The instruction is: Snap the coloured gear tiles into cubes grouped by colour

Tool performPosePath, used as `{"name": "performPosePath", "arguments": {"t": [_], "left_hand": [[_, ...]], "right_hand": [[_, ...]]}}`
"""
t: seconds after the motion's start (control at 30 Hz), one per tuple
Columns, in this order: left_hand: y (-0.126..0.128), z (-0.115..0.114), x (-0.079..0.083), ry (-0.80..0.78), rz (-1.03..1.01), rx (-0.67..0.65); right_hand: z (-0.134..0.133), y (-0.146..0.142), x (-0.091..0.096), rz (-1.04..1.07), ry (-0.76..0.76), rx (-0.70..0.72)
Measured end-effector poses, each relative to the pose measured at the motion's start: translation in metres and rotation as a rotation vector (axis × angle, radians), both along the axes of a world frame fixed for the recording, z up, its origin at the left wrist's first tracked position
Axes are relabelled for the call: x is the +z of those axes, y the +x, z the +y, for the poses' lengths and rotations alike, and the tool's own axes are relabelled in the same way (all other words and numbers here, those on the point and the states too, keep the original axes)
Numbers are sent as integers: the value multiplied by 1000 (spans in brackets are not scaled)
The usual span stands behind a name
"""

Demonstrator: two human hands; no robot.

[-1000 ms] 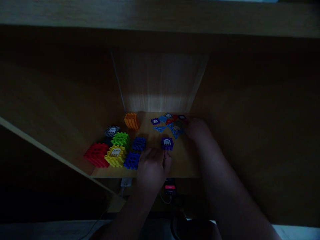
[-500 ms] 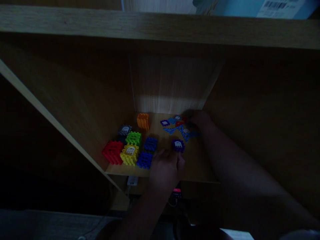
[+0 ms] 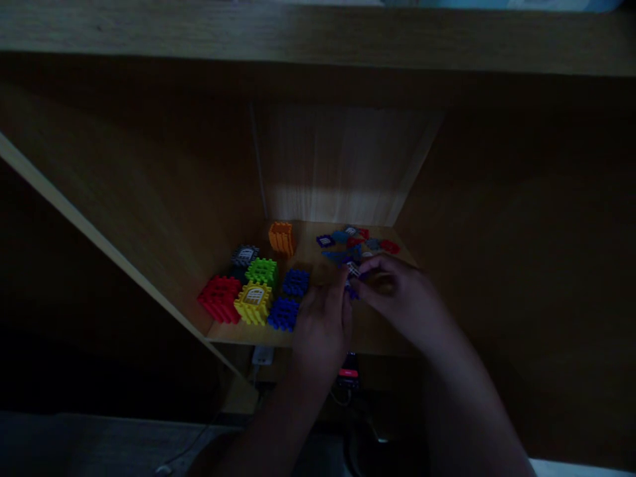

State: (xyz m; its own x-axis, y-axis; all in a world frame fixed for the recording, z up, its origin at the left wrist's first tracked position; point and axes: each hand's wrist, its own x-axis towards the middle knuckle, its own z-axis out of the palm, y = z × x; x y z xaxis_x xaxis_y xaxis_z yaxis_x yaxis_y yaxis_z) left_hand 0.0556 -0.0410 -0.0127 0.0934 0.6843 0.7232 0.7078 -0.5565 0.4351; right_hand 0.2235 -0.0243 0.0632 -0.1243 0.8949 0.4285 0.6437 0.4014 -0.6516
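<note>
My right hand (image 3: 397,289) pinches a purple building tile (image 3: 353,268) with a white window insert, tilted up at the front right of the shelf. Close against it, my left hand (image 3: 322,322) has its fingers closed on a purple block (image 3: 352,290), mostly hidden by the fingers. Left of my left hand stand two blue blocks, one in front (image 3: 284,313) and one behind (image 3: 297,282). Beyond the hands, flat loose tiles lie spread out, among them a purple window tile (image 3: 325,241), a red tile (image 3: 390,246) and a blue triangle (image 3: 334,256).
At the left stand a red block (image 3: 220,299), a yellow block (image 3: 254,303), a green block (image 3: 262,270), a dark window block (image 3: 245,255) and an orange block (image 3: 281,238). Wooden side walls and an upper shelf edge (image 3: 318,36) enclose the space. A white power strip (image 3: 263,356) sits below.
My right hand has come back from the loose tiles at the rear, bringing a purple window tile to my left hand. The view has tilted slightly downward.
</note>
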Motion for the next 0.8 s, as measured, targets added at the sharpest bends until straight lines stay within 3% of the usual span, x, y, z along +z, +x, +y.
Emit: {"name": "performPosePath", "arguments": {"t": [0.17, 0.4, 0.63, 0.8], "left_hand": [[-5, -2, 2, 10, -42, -70], [-9, -2, 8, -33, -131, -191], [-12, -3, 8, -23, -101, -292], [-9, -2, 5, -40, -46, -203]], "right_hand": [[-14, 5, -11, 93, -75, 186], [5, 32, -32, 615, -309, 397], [2, 42, -37, 681, -405, 503], [3, 42, -41, 647, -349, 443]]}}
